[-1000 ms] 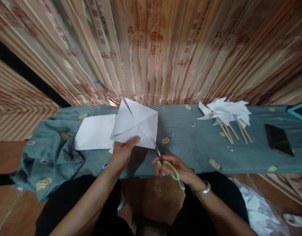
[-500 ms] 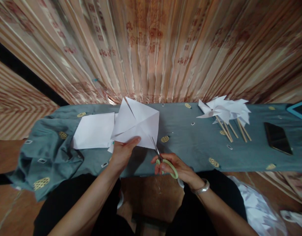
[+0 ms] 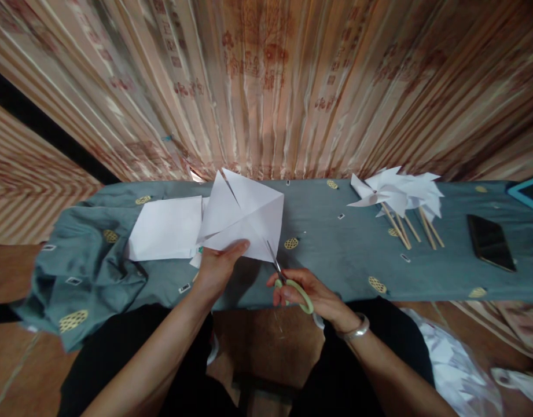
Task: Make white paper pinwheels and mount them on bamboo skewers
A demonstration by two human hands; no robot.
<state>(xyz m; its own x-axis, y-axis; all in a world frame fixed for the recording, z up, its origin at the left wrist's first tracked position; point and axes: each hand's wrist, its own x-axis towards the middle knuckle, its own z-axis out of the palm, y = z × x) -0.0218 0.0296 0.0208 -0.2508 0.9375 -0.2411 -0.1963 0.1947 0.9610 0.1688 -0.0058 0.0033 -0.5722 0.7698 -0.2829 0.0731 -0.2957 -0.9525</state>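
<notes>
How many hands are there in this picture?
2. The left hand holds the cut white paper by its near edge, some fingers hidden underneath. The right hand is right of it, holding the green-handled scissors. No other hand shows.

White paper sheet (image 3: 260,211), slit at corners; green-handled scissors (image 3: 278,269) across lower-right corner.

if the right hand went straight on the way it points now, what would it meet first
Probably the near edge of the white sheet, which the scissors in the right hand overlap; depth is unclear.
</notes>
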